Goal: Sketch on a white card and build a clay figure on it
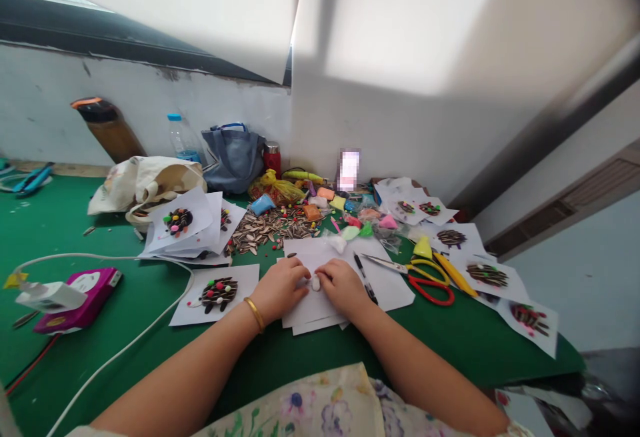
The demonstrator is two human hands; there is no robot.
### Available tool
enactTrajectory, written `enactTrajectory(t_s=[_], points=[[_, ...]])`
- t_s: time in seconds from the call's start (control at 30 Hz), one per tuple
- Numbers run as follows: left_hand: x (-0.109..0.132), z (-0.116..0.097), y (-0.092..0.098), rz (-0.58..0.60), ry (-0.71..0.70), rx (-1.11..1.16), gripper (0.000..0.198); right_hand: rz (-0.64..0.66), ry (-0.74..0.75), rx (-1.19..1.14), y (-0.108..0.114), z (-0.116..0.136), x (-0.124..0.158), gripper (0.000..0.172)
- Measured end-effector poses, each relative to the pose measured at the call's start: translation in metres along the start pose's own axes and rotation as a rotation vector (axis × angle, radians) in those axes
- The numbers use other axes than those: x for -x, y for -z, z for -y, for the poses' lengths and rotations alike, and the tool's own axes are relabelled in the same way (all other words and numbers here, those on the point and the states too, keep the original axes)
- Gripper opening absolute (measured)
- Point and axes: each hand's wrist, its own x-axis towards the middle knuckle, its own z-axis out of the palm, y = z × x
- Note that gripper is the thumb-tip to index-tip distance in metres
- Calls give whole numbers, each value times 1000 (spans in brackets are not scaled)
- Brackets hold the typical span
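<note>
My left hand (280, 288) and my right hand (343, 285) rest side by side on a stack of white paper sheets (385, 285) on the green table (100, 343). Between their fingertips sits a small white lump of clay (315, 283), pinched from both sides. A gold bangle (255, 313) circles my left wrist. A black pen (365, 278) lies just right of my right hand. A finished sheet with a dark seed figure (219, 292) lies left of my left hand.
A pile of sunflower seeds (265, 227) and coloured clay pieces (345, 213) lie behind the sheets. Red and yellow scissors (431, 280) sit to the right, with several decorated sheets (493, 275) beyond. Bags (233, 157), bottles (181, 135), a pink device (80, 298) and a white cable (125, 350) occupy the left.
</note>
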Motion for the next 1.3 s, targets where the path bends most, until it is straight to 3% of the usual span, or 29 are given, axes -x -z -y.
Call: enactTrajectory(t_s=[0.27,0.7,1.1,1.3], points=[[1,0,0,2,-27,-42,32,-46,-4,-85,6,-5,1,24],[2,-7,2,6,-56,-80,25,-50,19,19,12,-2,22,25],[3,-9,1,4,-52,-125,22,-63,42,23,9,1,21,29],[3,-9,0,0,-36,-110,25,-10,62,54,7,2,21,31]])
